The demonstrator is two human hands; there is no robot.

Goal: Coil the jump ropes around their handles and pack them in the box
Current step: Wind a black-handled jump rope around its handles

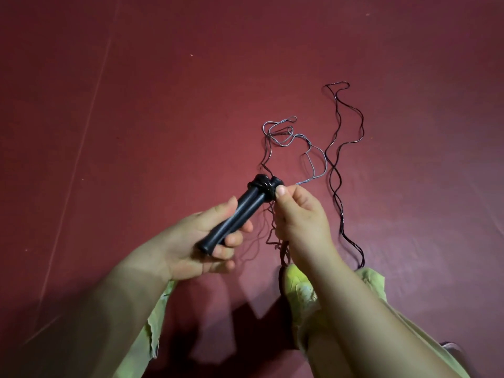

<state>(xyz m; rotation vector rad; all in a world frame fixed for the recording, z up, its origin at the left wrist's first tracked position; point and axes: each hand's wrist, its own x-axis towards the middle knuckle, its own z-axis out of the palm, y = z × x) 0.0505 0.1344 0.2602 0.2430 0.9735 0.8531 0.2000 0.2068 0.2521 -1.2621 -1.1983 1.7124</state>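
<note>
My left hand (207, 241) grips two black jump rope handles (240, 211) held side by side, tilted up to the right. A few turns of thin dark rope (266, 186) are wound around their upper ends. My right hand (297, 211) pinches the rope right beside that coil, thumb against it. The loose rope (293, 137) trails away over the floor in wavy loops, part of it looking grey. A second long wavy dark rope (341, 148) lies to the right, running from far back toward my right leg. No box is in view.
The dark red floor (163, 105) fills the view, with a faint seam line at the left. My legs in light green fabric (373, 279) are at the bottom, under both forearms.
</note>
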